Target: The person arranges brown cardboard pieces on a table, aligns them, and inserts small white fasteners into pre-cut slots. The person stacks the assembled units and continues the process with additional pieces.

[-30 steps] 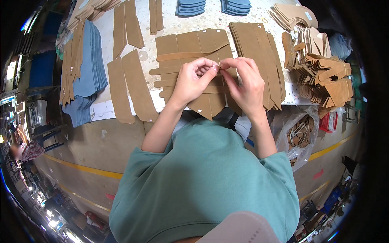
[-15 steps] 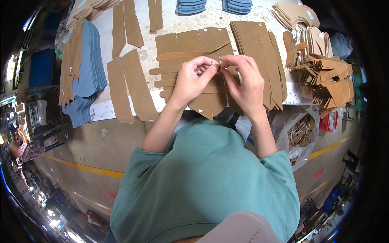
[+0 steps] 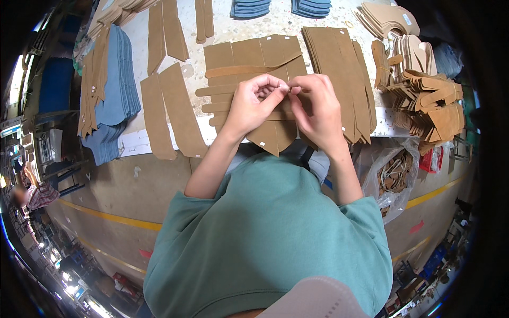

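Note:
Over the brown leather panels (image 3: 245,53) at the table's front, my left hand (image 3: 253,104) and my right hand (image 3: 321,114) meet fingertip to fingertip. Both are closed in a pinch. A tiny dark bit shows between them, too small to name. Beneath my wrists and fingers lie several narrow strips (image 3: 211,92) with rounded ends, partly covered by my left hand. One longer curved strip (image 3: 233,71) rests across the panels just beyond my fingers. Small white tags mark some panel edges.
Right of my hands stands a stack of brown panels (image 3: 331,58), with bundled brown pieces (image 3: 432,98) farther right. Two long panels (image 3: 180,108) and blue stacked pieces (image 3: 121,79) lie to the left. A plastic bag of scraps (image 3: 393,175) is below the table's right edge.
The right hand's fingers have shifted slightly and curled more at the pinch. My left hand stays almost where it was; the pieces on the table lie as before.

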`<state>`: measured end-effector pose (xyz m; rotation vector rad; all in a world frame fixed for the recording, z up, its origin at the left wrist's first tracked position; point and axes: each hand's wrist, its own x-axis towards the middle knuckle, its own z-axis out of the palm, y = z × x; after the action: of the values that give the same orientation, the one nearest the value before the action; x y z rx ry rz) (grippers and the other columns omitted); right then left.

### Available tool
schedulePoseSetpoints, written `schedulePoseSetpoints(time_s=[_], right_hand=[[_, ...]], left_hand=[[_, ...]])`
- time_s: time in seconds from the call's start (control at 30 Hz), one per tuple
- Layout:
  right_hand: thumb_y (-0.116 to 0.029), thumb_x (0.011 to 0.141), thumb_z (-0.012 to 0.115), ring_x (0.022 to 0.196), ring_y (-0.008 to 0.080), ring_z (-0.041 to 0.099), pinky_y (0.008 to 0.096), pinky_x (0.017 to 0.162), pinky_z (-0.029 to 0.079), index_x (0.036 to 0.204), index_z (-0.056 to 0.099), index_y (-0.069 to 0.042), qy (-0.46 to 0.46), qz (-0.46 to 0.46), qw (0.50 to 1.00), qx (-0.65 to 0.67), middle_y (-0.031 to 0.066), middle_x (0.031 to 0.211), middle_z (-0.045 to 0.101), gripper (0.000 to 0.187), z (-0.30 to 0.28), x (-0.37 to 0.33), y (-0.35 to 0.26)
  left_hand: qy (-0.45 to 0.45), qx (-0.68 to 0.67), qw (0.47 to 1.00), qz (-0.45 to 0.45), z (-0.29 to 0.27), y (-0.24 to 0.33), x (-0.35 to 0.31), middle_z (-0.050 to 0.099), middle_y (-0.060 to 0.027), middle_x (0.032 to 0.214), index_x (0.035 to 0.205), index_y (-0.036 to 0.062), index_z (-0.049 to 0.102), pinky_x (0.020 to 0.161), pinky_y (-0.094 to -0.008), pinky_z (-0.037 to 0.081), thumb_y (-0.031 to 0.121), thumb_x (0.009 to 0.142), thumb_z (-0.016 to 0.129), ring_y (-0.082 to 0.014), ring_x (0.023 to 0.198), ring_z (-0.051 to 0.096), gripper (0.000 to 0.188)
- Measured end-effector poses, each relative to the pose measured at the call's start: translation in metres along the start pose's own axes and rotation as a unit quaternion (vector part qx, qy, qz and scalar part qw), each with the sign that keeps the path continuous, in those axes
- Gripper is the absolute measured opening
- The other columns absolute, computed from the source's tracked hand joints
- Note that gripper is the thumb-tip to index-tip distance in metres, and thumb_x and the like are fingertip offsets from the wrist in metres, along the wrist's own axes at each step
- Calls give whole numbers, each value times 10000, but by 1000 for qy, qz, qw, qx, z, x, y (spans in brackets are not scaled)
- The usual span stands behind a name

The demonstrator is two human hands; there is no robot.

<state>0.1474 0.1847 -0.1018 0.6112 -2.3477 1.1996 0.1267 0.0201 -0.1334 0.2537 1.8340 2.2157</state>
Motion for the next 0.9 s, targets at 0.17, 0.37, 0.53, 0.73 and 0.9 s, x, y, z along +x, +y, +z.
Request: schedulePoseSetpoints(time_s=[0.17,0.37,0.53,0.73,0.9], right_hand=[[-39,753,758,928,256,584,369,780,504,989,699,-107,55,20,996,-70,45,923,618,252,-7,-6,1],[-89,763,765,993,261,569,374,779,510,888,695,-101,29,26,993,-114,46,962,602,143,-4,-6,2],[-82,808,714,1050,287,561,401,828,502,893,632,-67,-30,27,994,-104,76,1009,587,120,-6,-4,4],[-53,825,660,1114,310,534,426,899,473,903,572,-30,-56,-23,989,-133,109,1071,562,120,-8,-6,6],[-39,812,664,1115,320,535,427,895,476,891,571,-30,-41,-17,993,-110,115,1079,562,122,-8,-13,7]], left_hand=[[17,-4,1000,-12,0,2,-2,683,11,861,967,-3,688,708,-177,472,97,932,679,-11,767,577,106],[18,-3,1000,-11,0,-1,-1,684,8,863,955,-3,689,706,-177,474,98,931,682,-11,765,578,104],[8,40,999,16,0,-1,-2,693,-8,874,944,-8,689,728,-196,487,79,921,677,-30,786,597,91],[-5,78,997,29,1,0,-3,702,-23,873,932,-8,691,745,-218,500,62,904,672,-52,801,617,78],[-9,98,995,24,3,1,-3,706,-30,864,919,-6,691,745,-227,505,66,898,677,-58,804,625,77]])
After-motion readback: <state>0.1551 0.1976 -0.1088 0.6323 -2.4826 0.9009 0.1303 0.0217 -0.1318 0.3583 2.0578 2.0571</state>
